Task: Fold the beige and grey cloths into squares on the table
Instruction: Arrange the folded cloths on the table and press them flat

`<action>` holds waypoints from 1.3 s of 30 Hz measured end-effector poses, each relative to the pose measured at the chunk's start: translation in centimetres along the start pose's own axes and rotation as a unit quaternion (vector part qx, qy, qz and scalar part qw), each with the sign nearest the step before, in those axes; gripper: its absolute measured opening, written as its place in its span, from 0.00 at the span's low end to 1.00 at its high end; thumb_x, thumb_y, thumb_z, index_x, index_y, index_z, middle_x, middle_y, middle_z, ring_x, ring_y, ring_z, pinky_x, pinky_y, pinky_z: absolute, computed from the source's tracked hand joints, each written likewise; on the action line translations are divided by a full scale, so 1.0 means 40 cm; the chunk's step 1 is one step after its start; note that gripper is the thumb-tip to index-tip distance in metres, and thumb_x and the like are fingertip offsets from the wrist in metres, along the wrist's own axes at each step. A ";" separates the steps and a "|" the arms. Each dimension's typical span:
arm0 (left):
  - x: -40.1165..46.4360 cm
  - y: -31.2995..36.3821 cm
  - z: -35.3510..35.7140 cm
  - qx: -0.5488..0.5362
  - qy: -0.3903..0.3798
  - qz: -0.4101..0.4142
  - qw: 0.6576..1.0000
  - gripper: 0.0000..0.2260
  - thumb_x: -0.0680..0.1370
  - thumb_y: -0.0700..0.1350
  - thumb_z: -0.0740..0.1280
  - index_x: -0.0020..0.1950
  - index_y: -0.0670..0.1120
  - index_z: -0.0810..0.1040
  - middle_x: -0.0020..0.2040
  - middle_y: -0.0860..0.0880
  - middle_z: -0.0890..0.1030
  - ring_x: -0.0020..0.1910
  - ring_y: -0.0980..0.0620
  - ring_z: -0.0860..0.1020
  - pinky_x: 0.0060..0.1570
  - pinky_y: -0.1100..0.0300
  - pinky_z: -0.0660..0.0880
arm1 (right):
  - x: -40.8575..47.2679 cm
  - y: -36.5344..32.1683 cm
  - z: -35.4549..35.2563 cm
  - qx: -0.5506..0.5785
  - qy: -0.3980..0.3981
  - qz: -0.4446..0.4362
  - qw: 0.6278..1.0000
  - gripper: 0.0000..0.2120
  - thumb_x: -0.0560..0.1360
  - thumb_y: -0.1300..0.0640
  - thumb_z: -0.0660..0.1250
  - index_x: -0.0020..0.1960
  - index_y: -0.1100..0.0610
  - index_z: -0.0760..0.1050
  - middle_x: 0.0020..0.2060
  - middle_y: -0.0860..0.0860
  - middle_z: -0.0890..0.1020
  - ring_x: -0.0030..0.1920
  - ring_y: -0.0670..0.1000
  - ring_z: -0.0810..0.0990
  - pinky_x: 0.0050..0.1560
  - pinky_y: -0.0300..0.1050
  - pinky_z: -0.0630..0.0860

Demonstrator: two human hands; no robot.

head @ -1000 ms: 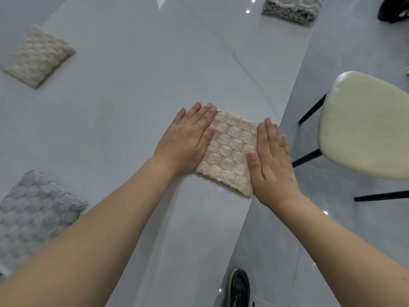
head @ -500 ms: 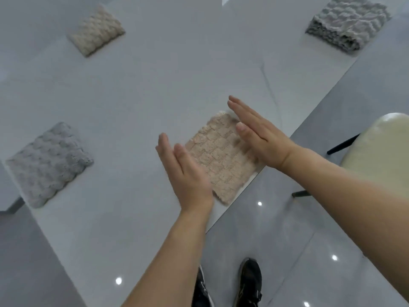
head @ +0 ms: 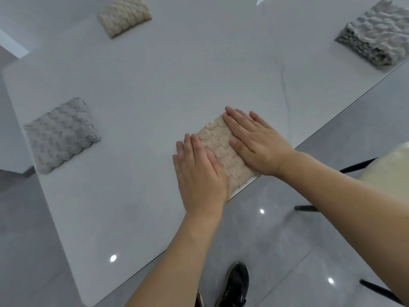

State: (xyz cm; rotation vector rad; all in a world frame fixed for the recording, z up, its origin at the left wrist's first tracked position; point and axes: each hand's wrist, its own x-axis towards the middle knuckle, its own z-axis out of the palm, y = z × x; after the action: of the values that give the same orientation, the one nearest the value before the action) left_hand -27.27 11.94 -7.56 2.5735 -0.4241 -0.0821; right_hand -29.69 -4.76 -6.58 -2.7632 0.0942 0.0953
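A folded beige cloth (head: pixel 221 147) lies as a small square at the near edge of the white table (head: pixel 177 80). My left hand (head: pixel 199 173) lies flat on its left side, fingers together and stretched out. My right hand (head: pixel 256 142) presses flat on its right side, hiding that part. A second folded beige cloth (head: pixel 125 15) rests at the far side of the table. A folded grey cloth (head: pixel 60 134) sits at the left. Another grey cloth (head: pixel 378 33), thicker and rumpled, is at the far right.
The table's edge runs diagonally just below the beige cloth. A cream-seated chair (head: pixel 389 171) with black legs stands at the right over the glossy grey floor. My black shoes (head: pixel 234 284) show below the table edge.
Both hands had lifted off the beige cloth half a second ago; now they are flat on it again, one on each side. The camera view has swung.
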 end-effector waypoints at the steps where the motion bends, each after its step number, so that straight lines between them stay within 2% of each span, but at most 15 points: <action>1: -0.001 -0.014 -0.001 0.052 -0.010 0.023 0.998 0.26 0.83 0.50 0.45 0.80 0.41 0.54 0.80 0.45 0.55 0.80 0.47 0.49 0.78 0.51 0.45 | -0.006 0.004 0.002 -0.012 0.002 0.006 1.000 0.30 0.80 0.42 0.38 0.80 0.53 0.45 0.79 0.47 0.45 0.78 0.45 0.43 0.77 0.46 0.39; 4: -0.005 -0.039 -0.011 0.128 -0.023 0.052 0.990 0.30 0.81 0.54 0.41 0.80 0.41 0.50 0.81 0.45 0.51 0.80 0.48 0.48 0.77 0.51 0.44 | -0.025 0.013 0.005 -0.028 0.011 0.021 0.999 0.28 0.82 0.44 0.40 0.80 0.53 0.44 0.79 0.48 0.47 0.78 0.45 0.44 0.77 0.47 0.40; 9: -0.002 -0.035 -0.014 0.151 -0.030 0.050 0.987 0.30 0.81 0.55 0.41 0.80 0.40 0.49 0.81 0.44 0.51 0.80 0.47 0.48 0.77 0.50 0.44 | -0.031 0.010 0.006 -0.042 0.020 0.033 0.998 0.28 0.82 0.44 0.39 0.80 0.54 0.45 0.79 0.49 0.49 0.78 0.47 0.45 0.77 0.48 0.40; 14: 0.008 -0.024 -0.040 0.114 -0.060 0.046 0.991 0.33 0.79 0.57 0.38 0.80 0.41 0.49 0.81 0.45 0.50 0.80 0.49 0.45 0.77 0.51 0.41 | -0.028 0.012 -0.003 -0.027 0.012 0.034 0.999 0.27 0.83 0.45 0.41 0.80 0.53 0.44 0.79 0.48 0.48 0.78 0.45 0.43 0.77 0.47 0.38; 18: 0.075 0.005 -0.078 0.071 -0.052 0.090 0.992 0.32 0.80 0.56 0.41 0.79 0.40 0.56 0.80 0.44 0.57 0.79 0.47 0.49 0.77 0.52 0.42 | -0.028 0.014 -0.032 0.082 0.016 0.045 0.995 0.27 0.84 0.46 0.46 0.80 0.54 0.45 0.79 0.47 0.48 0.77 0.41 0.42 0.76 0.41 0.38; 21: 0.147 0.057 -0.083 0.060 -0.051 0.138 0.987 0.28 0.82 0.52 0.45 0.79 0.38 0.56 0.80 0.42 0.57 0.79 0.46 0.49 0.78 0.52 0.44 | -0.043 0.039 -0.080 0.125 0.073 0.063 0.987 0.27 0.83 0.49 0.48 0.79 0.56 0.48 0.78 0.48 0.50 0.76 0.40 0.44 0.75 0.37 0.40; 25: 0.198 0.158 -0.037 0.036 -0.068 0.169 0.983 0.28 0.82 0.51 0.46 0.79 0.38 0.54 0.80 0.42 0.54 0.80 0.46 0.48 0.78 0.53 0.44 | -0.077 0.131 -0.137 0.129 0.110 0.089 0.982 0.28 0.82 0.49 0.48 0.79 0.57 0.50 0.78 0.49 0.53 0.76 0.41 0.46 0.77 0.43 0.45; 30: 0.202 0.296 0.054 0.020 -0.077 0.161 0.984 0.29 0.81 0.51 0.46 0.79 0.38 0.53 0.80 0.43 0.53 0.80 0.47 0.47 0.77 0.54 0.44 | -0.125 0.269 -0.177 0.148 0.106 0.101 0.978 0.26 0.84 0.52 0.50 0.79 0.57 0.49 0.78 0.49 0.51 0.75 0.38 0.45 0.77 0.43 0.45; 34: 0.198 0.386 0.114 0.015 -0.082 0.154 0.985 0.29 0.81 0.51 0.46 0.79 0.38 0.53 0.80 0.43 0.52 0.80 0.47 0.47 0.78 0.53 0.44 | -0.145 0.353 -0.205 0.172 0.106 0.099 0.974 0.26 0.84 0.54 0.51 0.79 0.58 0.49 0.78 0.49 0.51 0.74 0.37 0.44 0.76 0.37 0.42; 39: 0.215 0.466 0.175 0.007 -0.092 0.136 0.986 0.28 0.83 0.51 0.47 0.80 0.39 0.51 0.81 0.44 0.50 0.80 0.48 0.45 0.77 0.55 0.42 | -0.147 0.428 -0.229 0.203 0.104 0.084 0.970 0.25 0.84 0.56 0.52 0.79 0.58 0.50 0.78 0.49 0.52 0.75 0.38 0.45 0.77 0.42 0.44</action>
State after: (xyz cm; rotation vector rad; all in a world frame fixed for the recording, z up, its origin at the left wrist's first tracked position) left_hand -25.36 -9.34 -3.88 2.5038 -0.8427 -0.2196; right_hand -36.39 -23.72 -3.86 -2.3417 0.3617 -0.1541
